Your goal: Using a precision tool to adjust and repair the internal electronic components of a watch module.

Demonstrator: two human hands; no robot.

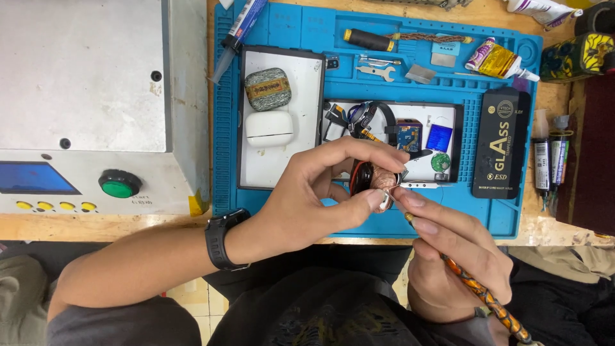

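My left hand [320,192] pinches a small round part with a copper-coloured coil and red and black wires [379,179] between thumb and fingers, just above the near edge of the blue work mat [500,211]. A black watch sits on that wrist. My right hand [455,253] grips a thin tool with an orange and black patterned handle [487,298], and its tip touches the small part from the right.
On the mat are a white tray [256,166] with a white earbud case [270,128] and a patterned case [267,88], a second tray [448,115] with small electronic parts, a black flat box [500,144], glue tubes, tweezers. A grey machine [83,96] with a green button stands left.
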